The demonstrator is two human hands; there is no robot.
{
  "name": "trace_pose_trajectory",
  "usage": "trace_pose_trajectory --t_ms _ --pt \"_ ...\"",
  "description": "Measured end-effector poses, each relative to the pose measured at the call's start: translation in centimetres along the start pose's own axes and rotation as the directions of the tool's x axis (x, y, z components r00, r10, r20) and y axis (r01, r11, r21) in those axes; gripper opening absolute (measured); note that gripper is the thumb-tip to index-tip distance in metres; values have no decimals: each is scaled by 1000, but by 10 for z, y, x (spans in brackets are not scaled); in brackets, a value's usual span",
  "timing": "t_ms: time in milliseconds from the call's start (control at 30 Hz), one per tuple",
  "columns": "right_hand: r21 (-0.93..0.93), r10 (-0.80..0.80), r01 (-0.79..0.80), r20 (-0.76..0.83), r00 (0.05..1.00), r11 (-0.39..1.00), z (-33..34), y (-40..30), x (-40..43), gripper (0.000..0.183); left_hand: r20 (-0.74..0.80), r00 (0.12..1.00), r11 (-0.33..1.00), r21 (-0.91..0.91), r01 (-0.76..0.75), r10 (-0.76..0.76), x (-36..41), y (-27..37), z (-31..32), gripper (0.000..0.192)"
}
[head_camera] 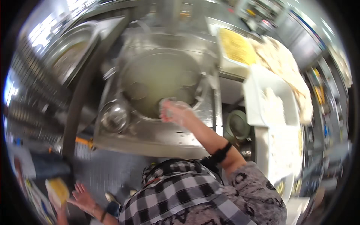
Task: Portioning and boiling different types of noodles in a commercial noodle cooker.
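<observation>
My right hand, in a clear plastic glove, is over the near rim of a large round metal pot of cloudy liquid. Its fingers are curled and blurred, so whether they hold anything is unclear. Round shapes show dimly in the liquid. Low on the left, what appears to be my left hand is palm up with fingers apart. Its thumb is close to a pale container with yellow contents; contact is hard to tell. Another hand, apparently a co-worker's, is under that container.
A shiny metal bowl sits left of the pot on the steel counter. To the right are a tub of yellow food, a white bin, pale cloth and a green bucket. A metal post rises left.
</observation>
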State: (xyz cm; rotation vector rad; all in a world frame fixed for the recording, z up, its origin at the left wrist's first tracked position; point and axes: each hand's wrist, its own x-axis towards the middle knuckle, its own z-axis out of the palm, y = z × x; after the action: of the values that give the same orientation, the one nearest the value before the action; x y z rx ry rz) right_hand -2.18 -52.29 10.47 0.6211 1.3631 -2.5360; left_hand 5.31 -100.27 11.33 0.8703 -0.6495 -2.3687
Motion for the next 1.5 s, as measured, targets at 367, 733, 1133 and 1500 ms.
trace_pose_trajectory --t_ms 367,733,1133,1500 --pt "-449 -455 287 -327 828 846 -148 -89 -181 22 374 654 556 827 85 -657 -114 -212 58 36" --pt "-643 -388 -765 -714 583 35 -457 -210 -244 42 225 -282 348 768 -537 -933 -369 -421 149 62" --pt "-692 -359 -702 -706 611 166 -614 -241 -158 65 551 -130 505 614 -607 -824 -488 -582 120 61" --pt "-727 -450 -571 -686 572 382 -648 -230 -109 73 471 -152 456 639 -619 -869 -486 -581 125 62"
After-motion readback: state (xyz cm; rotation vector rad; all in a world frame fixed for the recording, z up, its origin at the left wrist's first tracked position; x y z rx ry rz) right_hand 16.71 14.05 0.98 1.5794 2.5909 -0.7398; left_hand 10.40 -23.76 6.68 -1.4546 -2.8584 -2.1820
